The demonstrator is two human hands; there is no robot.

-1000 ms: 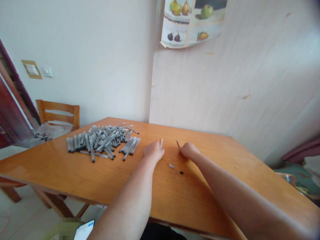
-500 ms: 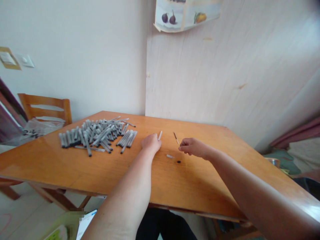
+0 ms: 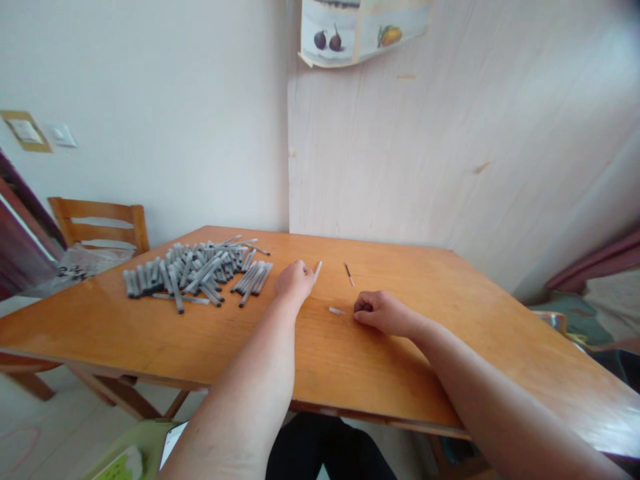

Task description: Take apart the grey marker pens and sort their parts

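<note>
My left hand (image 3: 295, 280) is closed around a whitish pen barrel (image 3: 317, 272), which sticks up past the fingers. My right hand (image 3: 377, 312) rests low over the table with its fingers curled together. Its fingertips are where a small black pen piece lay, and that piece is now hidden. A clear pen cap (image 3: 337, 311) lies on the wood just left of the right fingertips. Farther back is a thin dark-and-pale ink refill (image 3: 349, 275), untouched by either hand.
A big pile of grey pens with black ends (image 3: 195, 267) covers the left side of the wooden table (image 3: 320, 360). Beside it sits a smaller row of pens (image 3: 253, 279). A wooden chair (image 3: 103, 213) with a plastic bag (image 3: 90, 260) stands at the left. The wall is behind the table.
My right hand has come down and nearer to me, onto the spot of the small black piece, which no longer shows. My left hand still holds the barrel, slightly turned.
</note>
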